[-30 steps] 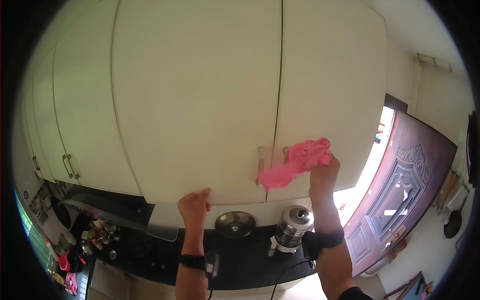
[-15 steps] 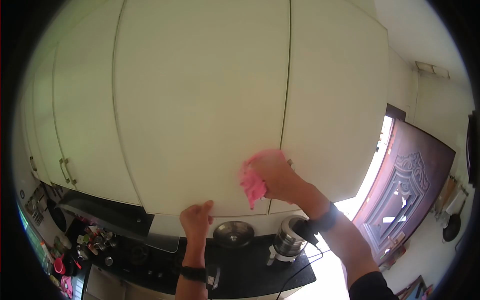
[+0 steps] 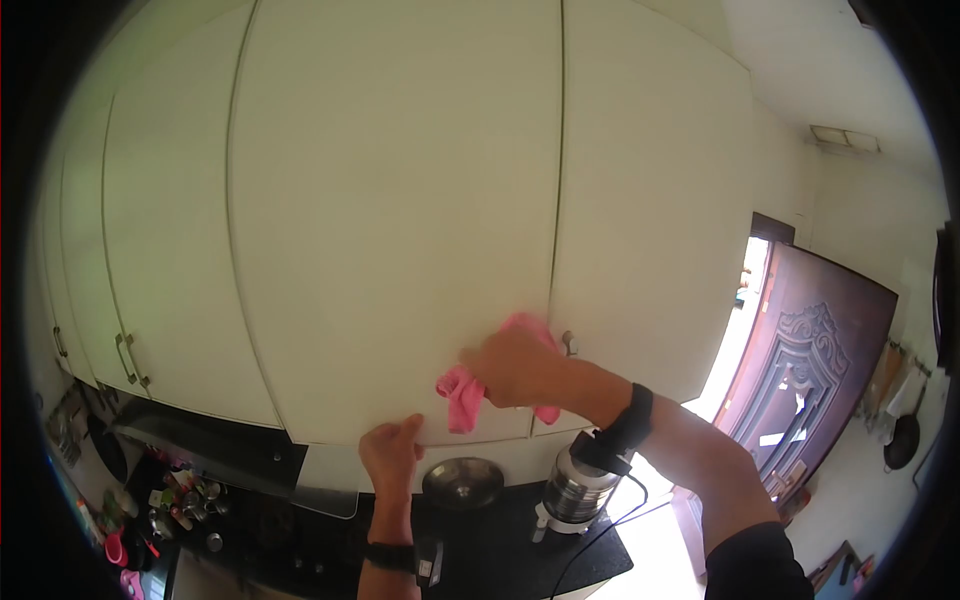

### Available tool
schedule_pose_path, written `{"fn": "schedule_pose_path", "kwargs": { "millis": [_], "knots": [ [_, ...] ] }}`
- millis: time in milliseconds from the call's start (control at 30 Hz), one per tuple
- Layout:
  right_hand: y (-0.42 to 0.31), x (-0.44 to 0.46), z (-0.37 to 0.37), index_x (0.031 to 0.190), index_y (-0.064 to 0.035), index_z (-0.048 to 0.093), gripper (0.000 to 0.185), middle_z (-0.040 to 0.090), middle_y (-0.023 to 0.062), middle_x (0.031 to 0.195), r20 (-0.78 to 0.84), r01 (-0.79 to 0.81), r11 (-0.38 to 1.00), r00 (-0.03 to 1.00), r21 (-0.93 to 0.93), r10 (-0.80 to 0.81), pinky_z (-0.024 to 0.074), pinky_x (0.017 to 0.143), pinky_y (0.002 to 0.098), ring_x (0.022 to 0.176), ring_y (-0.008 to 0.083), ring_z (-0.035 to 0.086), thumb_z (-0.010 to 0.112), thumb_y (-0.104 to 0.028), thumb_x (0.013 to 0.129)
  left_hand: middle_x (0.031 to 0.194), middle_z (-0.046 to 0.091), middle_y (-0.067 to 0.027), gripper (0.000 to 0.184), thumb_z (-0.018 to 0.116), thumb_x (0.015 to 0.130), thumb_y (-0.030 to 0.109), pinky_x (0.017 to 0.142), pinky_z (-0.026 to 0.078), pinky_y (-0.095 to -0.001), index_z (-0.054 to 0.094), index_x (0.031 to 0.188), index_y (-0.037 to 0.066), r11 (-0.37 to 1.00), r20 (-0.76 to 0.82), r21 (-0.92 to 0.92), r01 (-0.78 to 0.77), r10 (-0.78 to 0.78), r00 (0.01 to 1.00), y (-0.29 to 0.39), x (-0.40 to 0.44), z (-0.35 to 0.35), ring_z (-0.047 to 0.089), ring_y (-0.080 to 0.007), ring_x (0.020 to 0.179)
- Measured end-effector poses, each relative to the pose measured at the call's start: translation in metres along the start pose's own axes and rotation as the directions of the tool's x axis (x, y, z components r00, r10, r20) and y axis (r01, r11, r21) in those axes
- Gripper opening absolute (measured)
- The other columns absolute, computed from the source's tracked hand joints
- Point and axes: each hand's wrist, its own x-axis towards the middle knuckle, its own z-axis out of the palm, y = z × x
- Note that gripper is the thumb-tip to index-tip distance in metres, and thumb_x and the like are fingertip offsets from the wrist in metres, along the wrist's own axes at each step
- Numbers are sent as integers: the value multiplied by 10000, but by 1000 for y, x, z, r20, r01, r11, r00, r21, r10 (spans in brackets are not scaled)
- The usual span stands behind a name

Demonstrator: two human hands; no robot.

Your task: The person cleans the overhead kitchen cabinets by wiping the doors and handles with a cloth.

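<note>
My right hand (image 3: 525, 368) is closed on a crumpled pink cloth (image 3: 463, 398) and presses it to the lower right part of a cream cabinet door (image 3: 400, 220). Folds of the cloth stick out on both sides of the hand. Just right of it, a small metal handle (image 3: 570, 343) shows on the neighbouring door (image 3: 650, 200). Further left, my left hand (image 3: 390, 455) is closed at the door's bottom edge, its thumb up against the front and its fingers curled below. Both wrists wear dark bands.
Below lies a black counter (image 3: 480, 550) with a round metal lid (image 3: 462, 483) and a silver appliance with a cord (image 3: 578, 490). A dark range hood (image 3: 210, 435) juts out at left above the stove and several jars. At right stands a carved door (image 3: 810, 370), ajar.
My right hand has slid the pink cloth left and slightly down across the door. My left hand keeps its place at the bottom edge. The view has shifted slightly.
</note>
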Motion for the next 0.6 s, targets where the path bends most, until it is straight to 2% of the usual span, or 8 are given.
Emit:
{"fn": "schedule_pose_path", "kwargs": {
  "millis": [33, 67, 133, 233, 333, 433, 533, 600],
  "knots": [
    [2, -3, 9, 875, -55, 644, 136, 685, 131, 763, -49, -35, 997, 998, 75, 39, 522, 683, 437, 790, 331, 694, 671, -105, 752, 474, 543, -82, 425, 754, 824, 227, 451, 412, -321, 588, 535, -37, 1000, -7, -1, -15, 15, 1000, -2, 0, 1, 532, -155, 437],
    [10, -9, 24, 922, -66, 648, 182, 685, 130, 811, -167, 122, 992, 978, -12, -123, 519, 724, 428, 837, 322, 686, 677, -125, 753, 473, 541, -81, 425, 753, 823, 225, 451, 414, -323, 584, 532, -35, 1000, -14, -1, -31, 31, 999, -3, 0, 2, 531, -156, 436],
    [31, -28, 44, 1017, -89, 656, 275, 685, 128, 906, -345, 387, 888, 821, -247, -454, 512, 805, 410, 929, 305, 669, 688, -165, 755, 473, 543, -83, 421, 750, 818, 222, 455, 418, -323, 585, 528, -34, 999, 4, 25, -24, 24, 1000, 0, -3, -1, 535, -159, 438],
    [44, -64, 31, 1149, -93, 638, 384, 657, 130, 1058, -455, 235, 842, 755, -485, -473, 480, 918, 396, 1049, 281, 619, 669, -199, 781, 471, 548, -82, 422, 743, 816, 227, 459, 426, -321, 586, 522, -32, 1000, -5, 10, 3, -3, 1000, 1, -1, 3, 543, -163, 442],
    [58, -77, 30, 1214, -40, 617, 428, 628, 153, 1139, -520, 131, 886, 767, -445, -375, 473, 969, 411, 1096, 300, 606, 646, -168, 806, 469, 557, -86, 430, 735, 819, 245, 466, 439, -323, 590, 521, -30, 997, -17, 75, -3, 5, 1000, -6, -2, 7, 543, -168, 436],
    [51, -77, 28, 1175, 16, 621, 417, 629, 178, 1151, -685, -45, 932, 691, -359, -231, 453, 1025, 451, 1120, 336, 599, 647, -153, 795, 463, 564, -93, 448, 732, 823, 273, 479, 458, -329, 595, 520, -27, 990, -18, 139, -10, 12, 1000, -7, 0, 2, 541, -170, 420],
    [64, -77, 22, 1152, 42, 632, 415, 623, 202, 1168, -658, -122, 862, 700, -493, -277, 434, 1058, 479, 1133, 365, 590, 634, -167, 794, 456, 564, -97, 463, 731, 825, 297, 494, 473, -333, 602, 519, -26, 994, 8, 111, 3, -4, 1000, -12, 1, 3, 546, -173, 408],
    [62, -74, 19, 1150, 62, 634, 432, 615, 222, 1178, -692, -167, 867, 680, -469, -243, 425, 1068, 480, 1145, 385, 579, 621, -173, 788, 449, 562, -97, 472, 730, 826, 306, 499, 478, -334, 606, 516, -26, 992, 9, 125, 0, -1, 1000, -16, -2, -1, 552, -175, 406]
  ]
}}
